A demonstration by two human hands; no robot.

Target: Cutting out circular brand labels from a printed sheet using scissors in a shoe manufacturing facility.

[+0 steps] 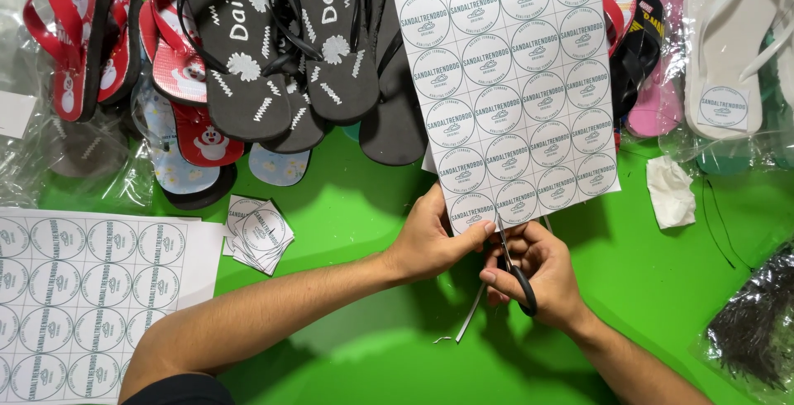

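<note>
The right hand point(538, 277) grips black scissors point(517, 277), their blades at the bottom edge of a sticker sheet point(509, 82). The left hand point(430, 244) pinches that sheet's lower left corner, holding it above the green table point(364, 206). Sandals point(273, 41) line the far edge.

A white label sheet point(513, 91) printed with rows of round grey-ringed stickers is held upright above the green table's point(356, 206) middle. A second such sheet point(91, 306) lies flat at the left edge. A small stack of cut square labels point(260, 233) rests beside it. One round label point(722, 108) is seen on a clear-wrapped white sandal point(728, 33) at the far right corner.
</note>
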